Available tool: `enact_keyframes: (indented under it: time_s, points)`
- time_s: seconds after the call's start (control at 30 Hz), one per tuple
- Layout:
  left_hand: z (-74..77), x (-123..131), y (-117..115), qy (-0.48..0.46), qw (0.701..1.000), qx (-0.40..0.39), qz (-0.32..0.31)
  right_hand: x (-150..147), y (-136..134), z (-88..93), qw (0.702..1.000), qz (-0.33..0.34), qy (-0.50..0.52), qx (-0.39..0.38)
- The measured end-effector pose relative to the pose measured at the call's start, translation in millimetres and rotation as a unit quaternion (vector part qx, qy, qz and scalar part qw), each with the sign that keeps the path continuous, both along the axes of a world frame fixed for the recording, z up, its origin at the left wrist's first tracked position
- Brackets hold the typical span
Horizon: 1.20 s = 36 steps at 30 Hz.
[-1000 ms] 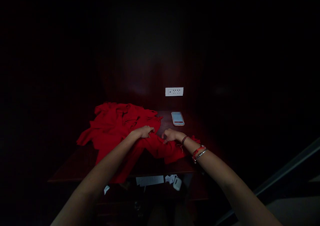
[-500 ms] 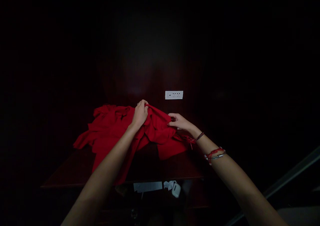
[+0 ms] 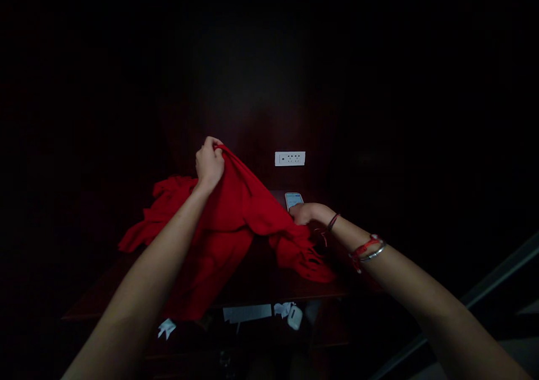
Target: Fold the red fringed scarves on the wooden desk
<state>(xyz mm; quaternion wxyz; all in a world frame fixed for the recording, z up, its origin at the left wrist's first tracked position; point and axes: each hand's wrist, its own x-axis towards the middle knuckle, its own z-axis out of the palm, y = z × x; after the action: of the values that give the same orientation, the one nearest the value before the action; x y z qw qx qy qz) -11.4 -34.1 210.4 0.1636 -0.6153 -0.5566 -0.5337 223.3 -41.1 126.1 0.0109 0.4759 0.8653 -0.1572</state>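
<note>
- Dark, barely lit wall (image 3: pixel 252 88) is seen behind a worktop (image 3: pixel 261 276), with a white socket panel (image 3: pixel 290 159) mounted on it.
- On the worktop, a red cloth (image 3: pixel 236 200) is heaped toward the left, and part of it is draped over the front edge.
- Since half a second ago, the cloth's upper edge has been lifted higher and drawn leftward by the left hand (image 3: pixel 209 164); the right hand (image 3: pixel 302 214) has been lowered, and a phone (image 3: pixel 293 199) has been partly uncovered beyond it.
- By this, the two hands have been set farther apart, and the bunched fabric appears to be getting drawn out.
- The left grip is clamped on a gathered edge of the cloth. The right fingers are largely hidden beside the cloth, so whether they are pinched together cannot be told.
- The lifted stretch's long axis is slanted from the raised left hand down to the right; its fringed end is pointed rightward and toward the worktop's front edge.
</note>
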Motion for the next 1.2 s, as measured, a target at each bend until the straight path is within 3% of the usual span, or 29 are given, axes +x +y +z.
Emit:
enact_keyframes:
  time_s: [0.13, 0.23, 0.3, 0.37, 0.4, 0.47, 0.53, 0.67, 0.8, 0.97, 1.1, 1.2]
  points:
    - [33.7, -21, -1, -0.071, 0.994, 0.064, 0.058, 17, 5, -23.9, 0.992, -0.112, -0.049, 0.017]
    - [45.4, -31, -6, -0.015, 0.998, 0.051, 0.033, 38, 11, -24.9, 0.987, -0.150, -0.012, 0.050]
    - [41.2, -24, -10, 0.085, 0.996, -0.012, -0.039, 37, 14, -17.9, 0.986, -0.140, 0.040, 0.082]
    - [31.0, -9, -12, 0.168, 0.977, -0.067, -0.110, 20, 15, -9.4, 0.975, -0.092, 0.169, 0.113]
    - [25.6, 2, -13, 0.192, 0.968, -0.081, -0.137, 6, 14, -5.9, 0.953, -0.055, 0.271, 0.122]
    - [17.7, 21, -15, 0.216, 0.957, -0.090, -0.173, -27, 11, -1.2, 0.882, 0.047, 0.460, 0.089]
    - [16.2, 35, -19, 0.221, 0.953, -0.082, -0.188, -54, 8, 0.5, 0.839, 0.092, 0.535, 0.050]
    - [27.7, 36, -28, 0.197, 0.964, -0.046, -0.171, -66, 9, 2.2, 0.800, 0.046, 0.598, 0.027]
    - [37.7, 16, -34, 0.181, 0.970, -0.032, -0.159, -38, 10, 11.5, 0.766, 0.093, 0.628, -0.099]
    - [28.6, 7, -33, 0.157, 0.965, -0.074, -0.195, -21, 2, 26.1, 0.725, 0.095, 0.657, -0.183]
    - [13.1, 14, -29, 0.152, 0.955, -0.123, -0.224, -26, -6, 27.8, 0.720, 0.094, 0.641, -0.250]
    - [7.4, 18, -28, 0.164, 0.950, -0.142, -0.227, -29, -8, 24.8, 0.744, 0.104, 0.598, -0.280]
